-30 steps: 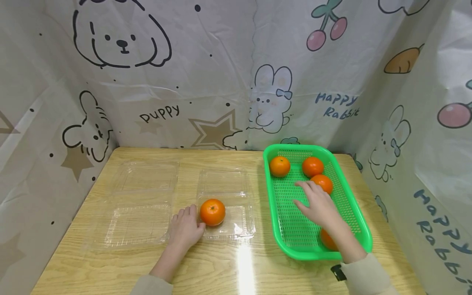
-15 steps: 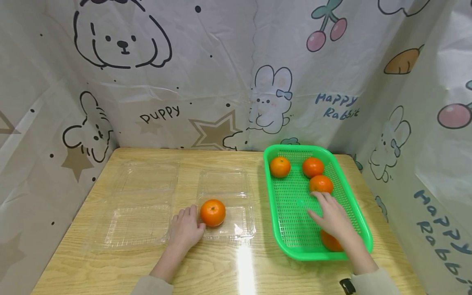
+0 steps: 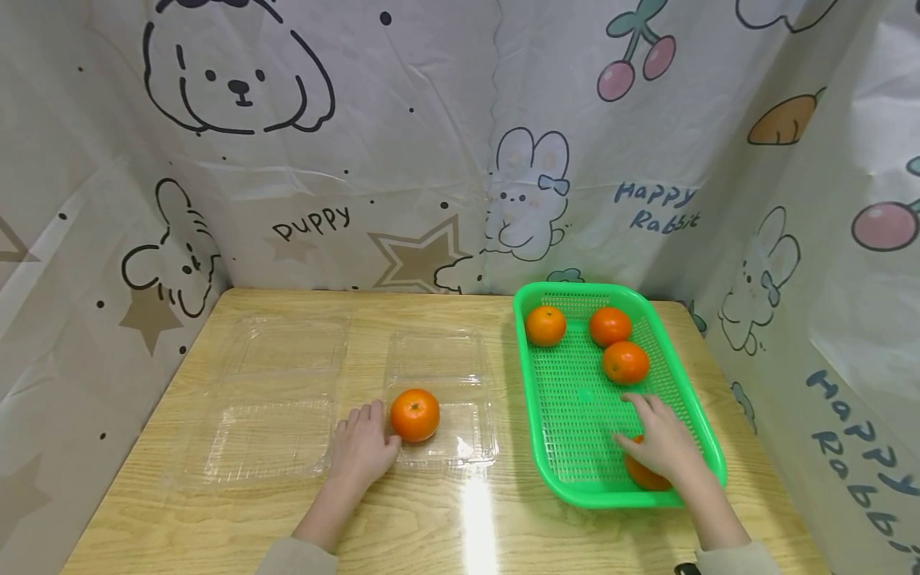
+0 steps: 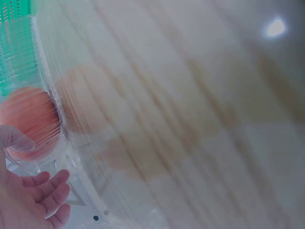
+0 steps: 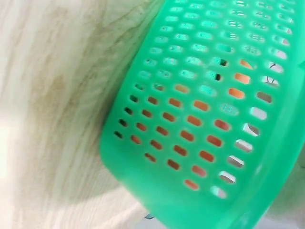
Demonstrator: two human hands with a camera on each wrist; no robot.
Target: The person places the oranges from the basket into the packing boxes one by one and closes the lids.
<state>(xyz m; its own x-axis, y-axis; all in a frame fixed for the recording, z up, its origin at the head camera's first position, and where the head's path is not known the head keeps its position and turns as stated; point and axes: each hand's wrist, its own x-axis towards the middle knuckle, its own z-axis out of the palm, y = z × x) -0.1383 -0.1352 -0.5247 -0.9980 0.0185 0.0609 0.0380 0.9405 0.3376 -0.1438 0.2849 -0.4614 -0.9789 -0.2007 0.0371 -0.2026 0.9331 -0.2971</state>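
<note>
orange round smooth-skinned fruit (image 3: pixel 642 473) sits in the near right corner of our green plastic mesh basket (image 3: pixel 604 500), and our bare right hand (image 3: pixel 664 442) is directly over it. that is the relation that matters here: the fruit lies beneath the palm, toward us from the thumb, and partly covered by the hand. being nearly a ball, it gives us no long axis to line up with. our right thumb and index finger stand apart, holding nothing that we can see; whether the palm touches the peel, we cannot tell. the right wrist view shows us the slotted basket wall with orange behind it, but not the fingertips.

our bare left hand (image 3: pixel 362 445) is much farther away, across the basket's left rim. it rests with relaxed fingers, grasping nothing, just beside the small clear plastic clamshell box (image 3: pixel 465 439), its thumb at the near left edge; contact there is hard for us to judge. in that box lies a single bright orange globe-shaped fruit (image 3: pixel 414 415), close to the left thumb. on our left lies the larger clear plastic clamshell box (image 3: pixel 273 439). three more orange round fruits (image 3: pixel 626 362) lie toward the basket's far end, well apart from our left hand.
</note>
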